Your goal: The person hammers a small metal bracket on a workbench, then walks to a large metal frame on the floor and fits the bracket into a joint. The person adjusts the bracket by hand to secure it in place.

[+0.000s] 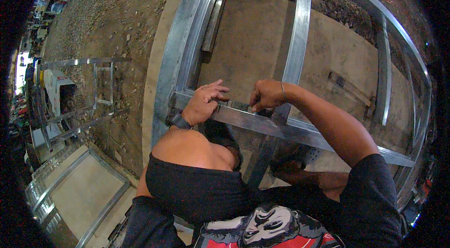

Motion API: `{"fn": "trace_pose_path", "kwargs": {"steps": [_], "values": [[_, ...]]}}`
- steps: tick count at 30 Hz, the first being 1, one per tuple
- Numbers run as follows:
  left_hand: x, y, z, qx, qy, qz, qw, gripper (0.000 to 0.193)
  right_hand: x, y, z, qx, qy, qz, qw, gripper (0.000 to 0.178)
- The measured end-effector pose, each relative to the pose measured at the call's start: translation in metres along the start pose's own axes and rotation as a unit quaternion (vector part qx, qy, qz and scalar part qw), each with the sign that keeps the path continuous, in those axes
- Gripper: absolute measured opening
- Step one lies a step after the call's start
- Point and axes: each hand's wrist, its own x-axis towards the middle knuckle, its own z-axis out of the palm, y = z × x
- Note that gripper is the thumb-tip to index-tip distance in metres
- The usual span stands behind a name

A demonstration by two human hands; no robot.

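A grey metal crossbar [300,131] of a large welded-looking frame runs in front of me, from a thick side beam [180,37] toward the right. My left hand [204,102] lies over the crossbar near that beam, fingers stretched out and apart. Just right of it, my right hand [267,95] is closed in a pinch above the bar's top, beside an upright-running bar [300,22]. What sits in its fingertips is hidden. Between the hands, a small thin metal piece [236,106] lies along the bar's top edge; its kind is unclear.
My bent bare knee [183,147] is close behind the left wrist. Flat boards [248,27] lie beneath the frame. Gravelly dirt [112,27] spreads to the left, with a smaller metal frame [112,86] standing there. Another rectangular frame [110,206] lies at lower left.
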Motion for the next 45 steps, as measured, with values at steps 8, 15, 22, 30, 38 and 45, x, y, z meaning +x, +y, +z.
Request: {"fn": "trace_pose_path", "kwargs": {"steps": [8,15,22,30,38,45], "values": [[-0.002,-0.001,0.003,0.006,-0.010,-0.038,0.999,0.037,-0.002,0.000,0.001,-0.001,0.001,-0.008,1.000,0.024],[-0.001,0.016,-0.005,-0.006,-0.014,-0.078,0.997,0.036,-0.006,-0.003,0.001,-0.009,0.021,-0.001,1.000,0.018],[-0.003,0.029,-0.002,-0.013,-0.008,-0.089,0.996,0.036,-0.018,-0.012,-0.005,-0.027,0.003,-0.005,1.000,0.019],[-0.006,0.031,0.001,-0.025,0.010,-0.092,0.995,0.035,-0.018,-0.021,-0.008,0.004,-0.011,0.057,0.998,0.020],[-0.006,0.031,0.007,0.022,0.019,-0.091,0.995,0.025,-0.021,-0.012,0.001,0.011,0.031,0.023,0.999,0.022],[0.000,0.045,0.007,0.025,-0.011,-0.179,0.984,0.023,-0.019,-0.019,-0.006,-0.006,-0.005,0.000,1.000,0.023]]}}
